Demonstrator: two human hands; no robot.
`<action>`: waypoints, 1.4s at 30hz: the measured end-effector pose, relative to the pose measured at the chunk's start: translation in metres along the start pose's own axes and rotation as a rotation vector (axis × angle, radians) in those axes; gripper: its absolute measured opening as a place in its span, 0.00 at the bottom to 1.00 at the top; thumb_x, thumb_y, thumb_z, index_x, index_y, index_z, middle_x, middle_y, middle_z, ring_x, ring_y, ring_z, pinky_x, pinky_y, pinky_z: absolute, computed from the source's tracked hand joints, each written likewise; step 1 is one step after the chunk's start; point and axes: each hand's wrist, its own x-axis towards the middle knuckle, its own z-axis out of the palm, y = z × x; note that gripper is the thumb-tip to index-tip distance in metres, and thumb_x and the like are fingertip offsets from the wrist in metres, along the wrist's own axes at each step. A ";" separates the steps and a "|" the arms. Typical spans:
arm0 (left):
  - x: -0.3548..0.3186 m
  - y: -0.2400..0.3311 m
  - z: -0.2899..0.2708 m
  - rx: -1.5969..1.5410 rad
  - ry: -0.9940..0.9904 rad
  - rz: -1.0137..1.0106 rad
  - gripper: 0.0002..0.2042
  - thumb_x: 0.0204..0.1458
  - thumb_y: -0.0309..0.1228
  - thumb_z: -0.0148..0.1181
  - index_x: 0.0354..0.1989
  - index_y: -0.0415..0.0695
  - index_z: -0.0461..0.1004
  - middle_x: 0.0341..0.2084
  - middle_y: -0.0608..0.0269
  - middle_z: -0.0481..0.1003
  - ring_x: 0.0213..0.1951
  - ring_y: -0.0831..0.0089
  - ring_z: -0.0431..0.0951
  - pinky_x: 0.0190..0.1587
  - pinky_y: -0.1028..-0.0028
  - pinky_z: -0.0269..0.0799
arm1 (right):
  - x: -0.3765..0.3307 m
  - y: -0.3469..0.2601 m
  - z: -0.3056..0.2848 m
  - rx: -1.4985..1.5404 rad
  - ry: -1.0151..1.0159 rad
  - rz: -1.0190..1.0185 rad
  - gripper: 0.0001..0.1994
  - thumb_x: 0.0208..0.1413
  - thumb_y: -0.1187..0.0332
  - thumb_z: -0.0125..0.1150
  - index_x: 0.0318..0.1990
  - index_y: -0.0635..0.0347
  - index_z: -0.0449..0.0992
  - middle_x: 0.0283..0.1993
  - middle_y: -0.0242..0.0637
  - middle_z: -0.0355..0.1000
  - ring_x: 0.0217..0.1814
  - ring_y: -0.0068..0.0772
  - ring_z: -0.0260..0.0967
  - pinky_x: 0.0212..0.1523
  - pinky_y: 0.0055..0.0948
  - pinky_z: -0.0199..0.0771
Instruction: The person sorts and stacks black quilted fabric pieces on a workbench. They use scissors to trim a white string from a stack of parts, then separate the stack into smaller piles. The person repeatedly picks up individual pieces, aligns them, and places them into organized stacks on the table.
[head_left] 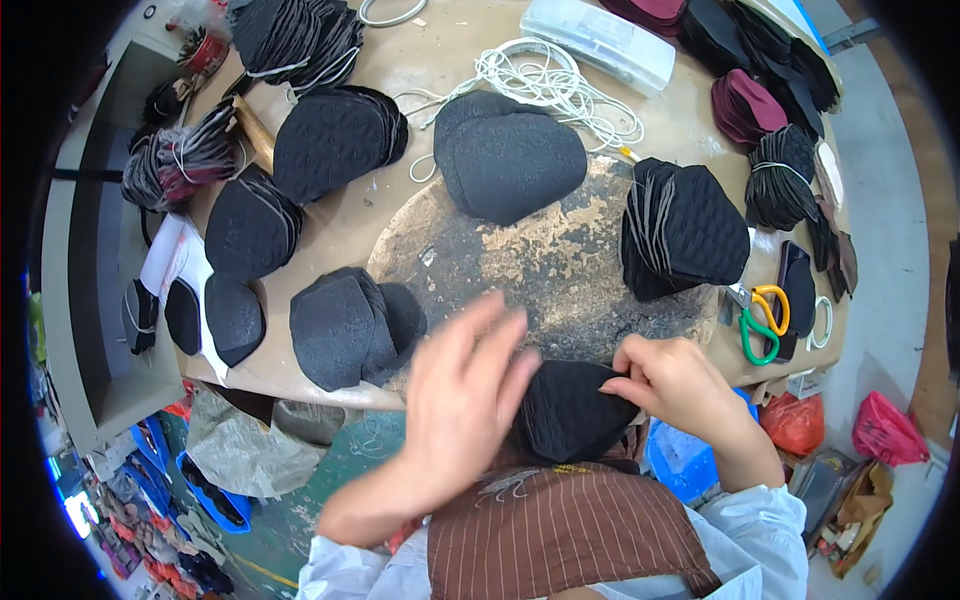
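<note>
A stack of black, rounded, quilted-looking fabric pieces [575,412] lies at the near edge of the table, against the striped brown apron. My right hand [672,385] pinches the upper right edge of this stack between thumb and fingers. To the left of it hovers my left hand [468,385], blurred by motion, fingers stretched out with nothing in them. Just beyond my hands is a worn round board [560,285]. One flat dark grey pile of cut pieces [510,160] rests on its far side, and another pile [345,330] lies left of my left hand.
A black bundle [690,230] stands at the board's right. Scissors with orange and green handles [760,325] lie nearby. White cord [560,90] is tangled at the back by a clear plastic box [600,42]. More black stacks [335,140] line the left side.
</note>
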 end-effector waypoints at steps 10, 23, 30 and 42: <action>0.100 -0.026 0.029 0.322 -0.090 -0.043 0.11 0.48 0.29 0.59 0.39 0.38 0.76 0.40 0.52 0.76 0.40 0.56 0.79 0.43 0.64 0.76 | 0.017 0.039 -0.060 -0.222 0.731 0.201 0.25 0.43 0.68 0.70 0.50 0.66 0.71 0.43 0.42 0.67 0.43 0.36 0.66 0.42 0.31 0.65; -0.027 0.005 0.012 0.371 -0.211 0.079 0.18 0.44 0.29 0.62 0.45 0.37 0.73 0.48 0.52 0.72 0.49 0.59 0.74 0.49 0.64 0.71 | 0.020 0.027 -0.045 -0.129 0.911 0.089 0.27 0.45 0.74 0.68 0.55 0.67 0.67 0.48 0.42 0.69 0.48 0.34 0.68 0.48 0.28 0.67; -0.073 0.002 0.009 0.018 -0.182 -0.024 0.35 0.39 0.42 0.71 0.55 0.38 0.67 0.57 0.33 0.55 0.59 0.41 0.60 0.59 0.46 0.55 | 0.012 -0.023 -0.036 0.604 0.416 -0.014 0.12 0.50 0.79 0.62 0.43 0.70 0.73 0.38 0.33 0.73 0.38 0.20 0.70 0.40 0.19 0.71; -0.084 -0.017 0.026 0.029 0.015 -0.038 0.31 0.38 0.44 0.71 0.50 0.43 0.68 0.57 0.40 0.56 0.59 0.50 0.59 0.62 0.46 0.47 | 0.079 -0.024 0.014 0.802 0.062 0.197 0.06 0.55 0.73 0.61 0.38 0.63 0.73 0.31 0.26 0.72 0.27 0.10 0.67 0.19 0.14 0.69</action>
